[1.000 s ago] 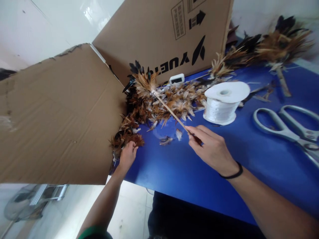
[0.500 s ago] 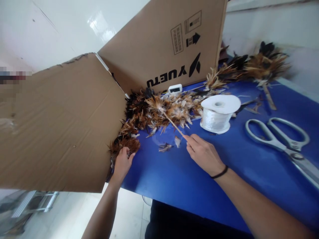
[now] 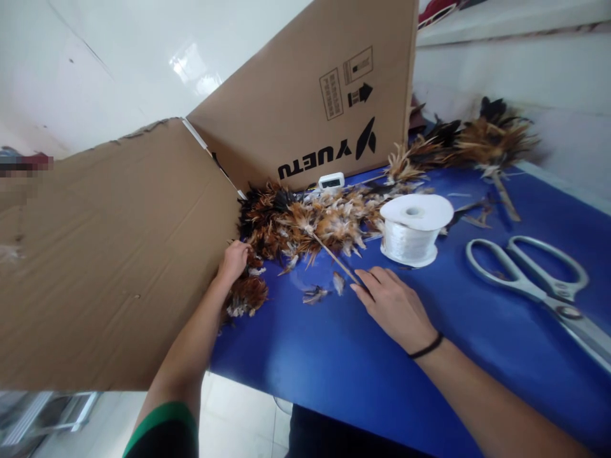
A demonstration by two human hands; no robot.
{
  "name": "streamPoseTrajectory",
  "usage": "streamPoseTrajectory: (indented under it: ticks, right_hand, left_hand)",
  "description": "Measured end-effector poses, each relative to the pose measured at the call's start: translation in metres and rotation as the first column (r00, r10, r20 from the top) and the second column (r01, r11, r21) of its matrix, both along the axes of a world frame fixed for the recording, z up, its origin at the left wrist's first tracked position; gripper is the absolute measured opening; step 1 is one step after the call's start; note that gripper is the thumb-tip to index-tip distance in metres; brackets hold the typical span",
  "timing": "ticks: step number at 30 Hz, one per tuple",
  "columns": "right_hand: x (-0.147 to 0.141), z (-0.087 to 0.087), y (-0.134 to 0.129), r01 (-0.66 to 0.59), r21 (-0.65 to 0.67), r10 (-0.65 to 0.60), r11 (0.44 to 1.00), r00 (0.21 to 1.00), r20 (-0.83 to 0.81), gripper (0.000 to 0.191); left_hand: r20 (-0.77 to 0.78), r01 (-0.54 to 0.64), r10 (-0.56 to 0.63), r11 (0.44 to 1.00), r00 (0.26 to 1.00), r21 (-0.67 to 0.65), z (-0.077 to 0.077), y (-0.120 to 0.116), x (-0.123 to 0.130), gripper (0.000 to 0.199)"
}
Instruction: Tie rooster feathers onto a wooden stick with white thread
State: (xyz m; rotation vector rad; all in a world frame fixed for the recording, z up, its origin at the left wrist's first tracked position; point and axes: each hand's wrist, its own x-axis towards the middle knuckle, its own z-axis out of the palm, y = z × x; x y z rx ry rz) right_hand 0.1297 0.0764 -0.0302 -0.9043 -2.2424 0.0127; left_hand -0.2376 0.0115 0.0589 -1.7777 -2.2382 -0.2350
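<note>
A thin stick (image 3: 335,259) with a tuft of brown and white feathers (image 3: 305,219) at its far end lies across the blue table. My right hand (image 3: 394,306), a dark band at its wrist, pinches the stick's near end. At the left, my left hand (image 3: 233,262) has its fingers curled on the edge of the feather pile (image 3: 267,226), close against the cardboard. Its fingertips are partly hidden among brown feathers. Just below that hand, a separate brown feather clump (image 3: 249,294) rests on the table. Two small loose feathers (image 3: 315,294) lie between my hands.
Cardboard panels (image 3: 119,267) stand along the left and back. A white spool (image 3: 413,232) of clear cord and large scissors (image 3: 539,286) lie on the blue table (image 3: 305,356) at right. A small white display device (image 3: 331,181) sits behind the feathers. More feather bundles (image 3: 491,137) lie far right.
My left hand has moved forward from the lower feather clump to the feathers above it, leaving that clump on the table. My right hand stays at the stick's end, its fingers slightly shifted.
</note>
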Motion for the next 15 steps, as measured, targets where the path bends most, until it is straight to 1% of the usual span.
streamPoseTrajectory:
  ticks: [3, 6, 9, 11, 13, 15]
  right_hand:
    - [0.003, 0.006, 0.001, -0.003, 0.028, 0.004, 1.0, 0.999, -0.039, 0.025]
    - [0.004, 0.01, 0.001, -0.029, 0.016, 0.03, 0.999, 0.998, -0.061, 0.023]
    - [0.004, 0.012, 0.0, -0.05, -0.009, 0.049, 0.999, 0.996, -0.081, 0.022]
    - [0.004, 0.013, -0.001, -0.054, -0.022, 0.051, 0.998, 0.995, -0.089, 0.021]
    - [0.004, 0.014, -0.001, -0.056, -0.033, 0.053, 0.998, 0.995, -0.087, 0.02]
    - [0.004, 0.014, -0.002, -0.056, -0.039, 0.053, 0.998, 0.996, -0.076, 0.019]
  left_hand:
    - [0.0, -0.014, 0.014, 0.994, 1.0, -0.112, -0.007, 0.036, -0.02, 0.027]
    - [0.011, -0.028, 0.031, 0.976, 0.999, -0.216, -0.016, 0.059, -0.032, 0.021]
    - [0.031, -0.035, 0.045, 0.957, 0.999, -0.29, -0.026, 0.071, -0.038, 0.012]
    - [0.043, -0.039, 0.055, 0.952, 0.998, -0.304, -0.03, 0.074, -0.041, 0.018]
    - [0.056, -0.044, 0.063, 0.958, 0.996, -0.282, -0.031, 0.075, -0.043, 0.018]
    - [0.075, -0.048, 0.066, 0.973, 0.995, -0.224, -0.026, 0.075, -0.044, 0.007]
